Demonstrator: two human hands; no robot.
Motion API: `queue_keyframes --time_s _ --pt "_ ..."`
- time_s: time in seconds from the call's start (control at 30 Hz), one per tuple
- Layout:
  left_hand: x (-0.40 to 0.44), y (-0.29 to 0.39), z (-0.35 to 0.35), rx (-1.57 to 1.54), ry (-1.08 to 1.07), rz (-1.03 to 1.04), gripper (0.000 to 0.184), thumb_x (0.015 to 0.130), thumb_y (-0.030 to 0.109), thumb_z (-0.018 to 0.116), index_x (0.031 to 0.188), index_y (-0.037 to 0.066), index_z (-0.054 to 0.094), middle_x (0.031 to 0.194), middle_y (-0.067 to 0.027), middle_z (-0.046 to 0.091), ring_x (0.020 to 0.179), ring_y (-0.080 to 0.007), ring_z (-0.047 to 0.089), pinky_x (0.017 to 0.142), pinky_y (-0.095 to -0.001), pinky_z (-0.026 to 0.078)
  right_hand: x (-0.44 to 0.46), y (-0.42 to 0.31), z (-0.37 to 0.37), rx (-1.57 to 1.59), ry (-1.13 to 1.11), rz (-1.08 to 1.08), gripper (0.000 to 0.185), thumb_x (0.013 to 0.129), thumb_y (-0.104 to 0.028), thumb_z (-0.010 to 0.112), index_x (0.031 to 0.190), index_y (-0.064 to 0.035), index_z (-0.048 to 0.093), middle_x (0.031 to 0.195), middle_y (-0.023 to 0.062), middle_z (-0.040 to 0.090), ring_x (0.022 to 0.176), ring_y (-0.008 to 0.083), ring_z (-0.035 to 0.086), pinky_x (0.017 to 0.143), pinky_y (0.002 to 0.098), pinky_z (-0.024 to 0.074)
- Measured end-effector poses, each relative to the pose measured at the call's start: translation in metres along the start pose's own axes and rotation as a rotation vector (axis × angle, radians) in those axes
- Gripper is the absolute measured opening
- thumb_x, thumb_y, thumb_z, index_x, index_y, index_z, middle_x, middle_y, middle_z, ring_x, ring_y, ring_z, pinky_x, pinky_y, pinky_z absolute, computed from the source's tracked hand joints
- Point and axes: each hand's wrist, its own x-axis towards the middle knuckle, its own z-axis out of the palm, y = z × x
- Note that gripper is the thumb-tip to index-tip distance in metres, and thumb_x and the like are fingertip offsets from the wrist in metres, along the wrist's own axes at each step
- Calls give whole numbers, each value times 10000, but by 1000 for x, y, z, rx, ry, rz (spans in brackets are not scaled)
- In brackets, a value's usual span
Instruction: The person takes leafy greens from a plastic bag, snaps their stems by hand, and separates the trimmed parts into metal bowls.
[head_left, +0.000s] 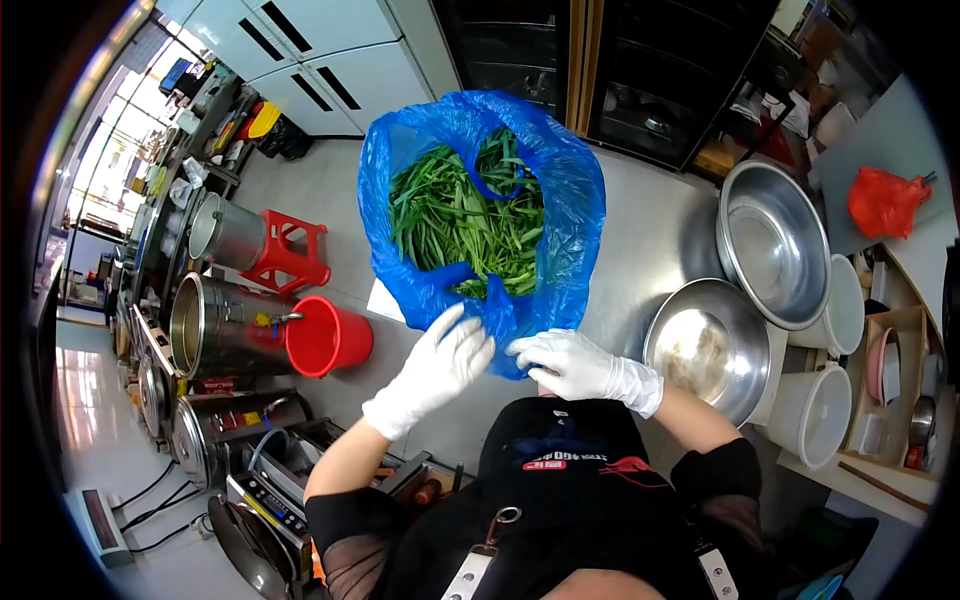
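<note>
A large blue plastic bag (580, 215) stands wide open in front of me, full of long green leafy vegetables (465, 215). Both my hands wear white gloves at the bag's near edge. My left hand (445, 355) lies against the bag's near left side, its fingers spread and pointing up toward the handle. On the near right side, my right hand (565, 362) has its fingers curled at the lower rim of the bag, pinching blue plastic. A blue handle loop hangs over the vegetables.
Two steel basins (775, 245) (707, 350) and white buckets (810, 415) are at the right. To the left are a red bucket (328, 337), a red stool (288, 252) and steel pots (225, 325). Cabinets (335, 65) stand behind.
</note>
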Motion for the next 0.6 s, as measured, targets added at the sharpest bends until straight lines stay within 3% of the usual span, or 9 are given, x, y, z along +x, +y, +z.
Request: queue_keyframes --time_s 0.07,0.2,0.37,0.4,0.43,0.5,0.53,0.6 --pt "-12 20 -11 -11 37 -40 378 685 85 619 1049 -16 609 902 -115 611 921 -259 607 990 -454 467 -3 -2 4 146 227 -19 446 906 -264 626 1294 -70 526 1244 165 577 999 326 632 851 386 516" --pt "-39 47 -6 -118 -23 -328 332 724 154 696 1024 37 616 873 -90 599 839 -254 594 826 -398 500 -3 -11 6 274 425 371 405 919 -269 602 1253 -43 562 1199 179 609 1017 351 626 854 404 515" --pt "-55 51 9 -240 85 -512 308 749 264 782 949 74 645 806 -46 618 767 -246 610 720 -374 506 5 14 20 84 219 359 389 923 -313 572 1217 -61 606 1174 154 636 991 326 643 858 406 516" --pt "-52 49 18 -317 188 -650 211 753 195 780 889 91 657 778 -33 625 724 -247 615 667 -374 508 8 15 18 62 239 351 378 924 -314 565 1198 -59 612 1145 146 646 984 324 644 843 409 520" --pt "-35 41 11 -273 255 -757 191 745 57 758 898 49 645 836 -94 635 767 -271 630 640 -359 516 14 15 16 48 262 335 367 926 -316 559 1180 -57 618 1117 138 657 978 323 644 828 412 525" --pt "1 21 -1 -17 392 -811 329 706 45 789 994 49 631 1100 -189 595 1016 -353 587 849 -409 495 24 18 13 29 364 347 302 921 -299 560 1092 -70 655 1032 128 680 900 321 663 765 414 534" --pt "12 8 0 51 361 -806 486 689 70 803 1125 56 588 1301 -221 512 1178 -390 501 978 -444 419 27 18 10 12 357 365 288 919 -293 561 1073 -70 659 1013 129 684 881 320 666 750 415 535" --pt "38 -17 -4 26 196 -858 741 694 158 812 1341 27 472 1450 -235 391 1294 -383 418 1051 -464 341 29 22 10 -37 355 355 252 914 -272 567 1029 -70 665 971 134 689 843 323 671 721 415 537"
